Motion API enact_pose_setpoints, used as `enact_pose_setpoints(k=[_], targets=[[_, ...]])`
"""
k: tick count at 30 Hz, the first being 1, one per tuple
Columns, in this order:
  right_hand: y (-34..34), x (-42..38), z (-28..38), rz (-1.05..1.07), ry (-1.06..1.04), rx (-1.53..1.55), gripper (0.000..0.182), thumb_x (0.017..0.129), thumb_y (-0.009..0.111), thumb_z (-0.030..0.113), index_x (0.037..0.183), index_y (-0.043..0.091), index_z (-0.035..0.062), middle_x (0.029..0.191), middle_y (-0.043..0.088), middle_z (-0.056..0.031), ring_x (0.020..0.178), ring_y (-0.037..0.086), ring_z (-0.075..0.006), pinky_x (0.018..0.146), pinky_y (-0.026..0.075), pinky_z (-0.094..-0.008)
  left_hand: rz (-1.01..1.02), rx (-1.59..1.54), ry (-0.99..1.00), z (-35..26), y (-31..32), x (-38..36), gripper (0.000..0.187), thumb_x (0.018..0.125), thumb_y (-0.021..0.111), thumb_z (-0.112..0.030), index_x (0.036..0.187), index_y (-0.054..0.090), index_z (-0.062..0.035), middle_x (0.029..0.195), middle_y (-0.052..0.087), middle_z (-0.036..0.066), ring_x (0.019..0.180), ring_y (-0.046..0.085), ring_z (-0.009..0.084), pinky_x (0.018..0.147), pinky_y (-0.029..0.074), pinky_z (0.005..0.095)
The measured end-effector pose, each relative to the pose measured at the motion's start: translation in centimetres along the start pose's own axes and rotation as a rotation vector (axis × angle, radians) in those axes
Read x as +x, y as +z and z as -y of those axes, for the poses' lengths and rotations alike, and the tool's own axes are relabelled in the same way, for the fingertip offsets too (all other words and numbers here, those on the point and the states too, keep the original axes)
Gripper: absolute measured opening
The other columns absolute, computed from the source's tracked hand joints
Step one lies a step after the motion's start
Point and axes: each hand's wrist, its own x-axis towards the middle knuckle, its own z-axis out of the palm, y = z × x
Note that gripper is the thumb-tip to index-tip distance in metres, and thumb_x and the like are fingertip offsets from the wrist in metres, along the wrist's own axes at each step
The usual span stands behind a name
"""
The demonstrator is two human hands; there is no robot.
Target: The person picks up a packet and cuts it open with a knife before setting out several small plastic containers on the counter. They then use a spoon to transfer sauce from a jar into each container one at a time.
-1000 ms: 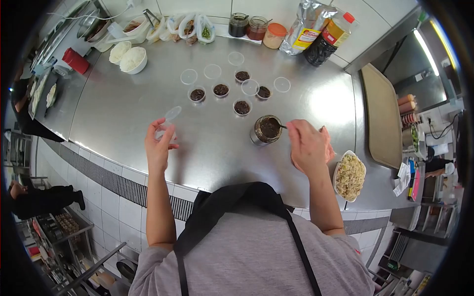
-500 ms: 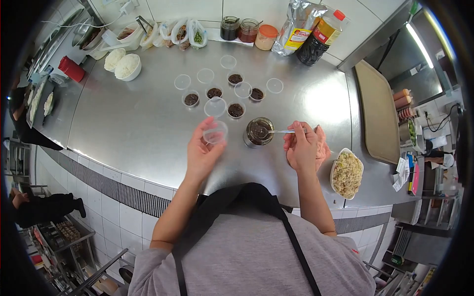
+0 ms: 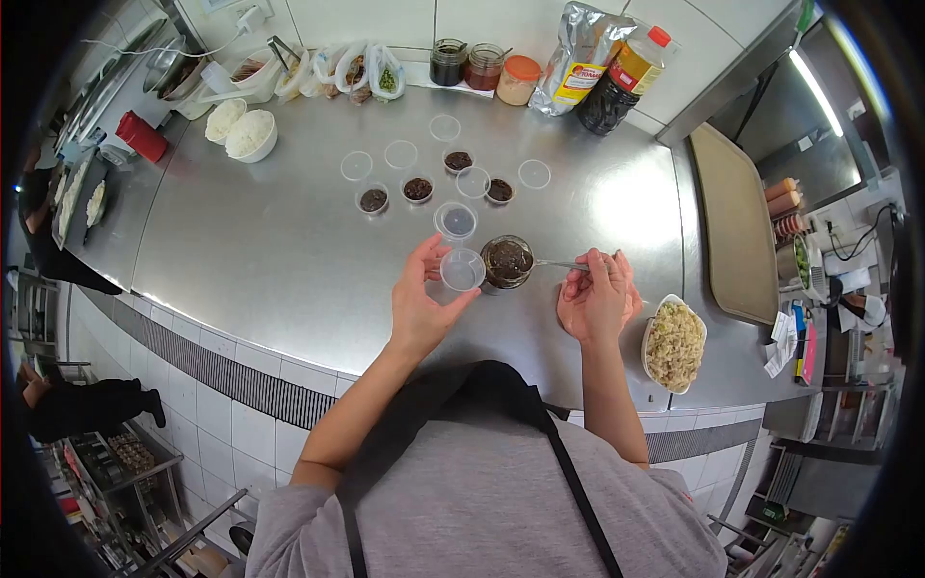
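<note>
My left hand (image 3: 424,306) is closed on the rim of a clear plastic cup (image 3: 462,270), its bottom see-through. Right beside that cup stands a glass jar of dark sauce (image 3: 507,260). A metal spoon (image 3: 561,264) has its head in the jar, and the fingers of my right hand (image 3: 597,297) grip its handle. Behind the jar, a clear lid (image 3: 455,221) appears to lie over a small cup. Several portion cups with dark sauce (image 3: 417,189) stand further back, with clear round lids (image 3: 401,154) among them.
On the right sits a bowl of fried rice (image 3: 674,345), near a brown tray (image 3: 737,226). Sauce jars (image 3: 484,69), a silver pouch (image 3: 583,60) and a dark bottle (image 3: 621,82) line the wall. Bowls of white rice (image 3: 251,135) are at back left. A person (image 3: 87,400) shows at left.
My left hand has moved right with the cup, up to the jar. The lid that lay left of the nearest sauce cup now appears over it. The jar tilts slightly differently; the spoon remains inside.
</note>
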Motion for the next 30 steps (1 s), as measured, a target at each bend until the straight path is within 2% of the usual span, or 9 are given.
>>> enact_pose_setpoints(k=[5,11,14,16,17,19,22,25,30], targets=[[0.0,-0.1,0.6,-0.019,-0.012,-0.002,0.023,0.092,0.048,0.02,0.081,0.054,0.0005,0.059,0.051,-0.0073,0.044,0.044,-0.0118,0.04,0.036,-0.0217,0.007,0.012,0.016,0.7,0.6,-0.4,0.075,0.062,0.078,-0.011,0.126,0.038,-0.0033,0.105,0.058,0.012,0.091,0.058,0.0209,0.077,0.047,0.0313],[1.6,-0.8,2.1,0.068,-0.02,0.02,0.022,0.091,0.05,0.021,0.081,0.054,0.003,0.059,0.054,-0.0057,0.044,0.047,-0.0122,0.04,0.037,-0.022,0.02,0.016,0.018,0.7,0.6,-0.3,0.074,0.063,0.077,-0.01,0.126,0.038,-0.0036,0.107,0.057,0.012,0.092,0.058,0.022,0.078,0.048,0.0323],[3.2,-2.0,1.5,0.184,-0.069,-0.105,0.017,0.091,0.049,0.015,0.084,0.055,0.0008,0.061,0.054,-0.0065,0.044,0.048,-0.0122,0.041,0.039,-0.022,0.006,0.017,0.023,0.7,0.7,-0.3,0.074,0.063,0.077,-0.009,0.125,0.038,-0.0034,0.108,0.056,0.013,0.093,0.058,0.0222,0.079,0.048,0.0328],[4.4,-3.5,0.9,0.416,-0.457,-0.637,0.01,0.085,0.056,0.012,0.085,0.057,0.0013,0.064,0.056,-0.0056,0.05,0.053,-0.0153,0.045,0.043,-0.0286,0.008,0.008,0.012,0.5,0.6,-0.3,0.074,0.063,0.077,-0.009,0.125,0.038,-0.0031,0.107,0.056,0.014,0.094,0.058,0.0223,0.081,0.048,0.0332],[4.9,-3.8,1.2,0.42,-0.455,-0.637,0.01,0.085,0.056,0.012,0.085,0.057,0.0013,0.064,0.056,-0.0056,0.05,0.053,-0.0153,0.045,0.043,-0.0286,0.005,0.009,0.01,0.5,0.6,-0.4,0.074,0.063,0.077,-0.009,0.125,0.038,-0.0031,0.107,0.056,0.014,0.094,0.058,0.0223,0.081,0.048,0.0332],[5.9,-4.2,2.1,0.538,-1.021,-0.959,0.008,0.08,0.059,0.006,0.086,0.057,0.0015,0.067,0.057,-0.009,0.055,0.056,-0.0224,0.049,0.044,-0.0325,0.014,-0.024,0.004,0.5,0.5,-0.3,0.073,0.063,0.077,-0.008,0.125,0.039,-0.003,0.107,0.056,0.014,0.094,0.058,0.0223,0.082,0.048,0.0333],[5.7,-4.4,3.0,0.538,-0.931,-0.869,0.009,0.078,0.06,0.005,0.085,0.057,0.0023,0.07,0.056,-0.0108,0.059,0.055,-0.0276,0.051,0.044,-0.0342,0.009,-0.037,-0.011,0.0,0.3,-0.4,0.072,0.063,0.077,-0.007,0.125,0.039,-0.0029,0.108,0.056,0.014,0.095,0.058,0.0221,0.082,0.048,0.033],[5.9,-4.6,2.6,0.614,-0.987,-0.986,0.009,0.078,0.06,0.004,0.085,0.057,0.0023,0.072,0.057,-0.0104,0.06,0.056,-0.0269,0.052,0.045,-0.0338,0.029,-0.025,0.007,-0.4,0.2,-0.3,0.072,0.064,0.077,-0.008,0.124,0.039,-0.0028,0.108,0.056,0.014,0.095,0.058,0.022,0.083,0.048,0.0327],[5.2,-4.5,2.1,0.561,-0.933,-0.941,0.008,0.078,0.059,0.004,0.085,0.056,0.0017,0.072,0.059,-0.0104,0.058,0.056,-0.0254,0.05,0.045,-0.0326,0.033,-0.037,0.002,-0.3,0.2,-0.5,0.071,0.064,0.077,-0.007,0.124,0.039,-0.0027,0.109,0.056,0.014,0.095,0.058,0.0218,0.083,0.048,0.0326]])
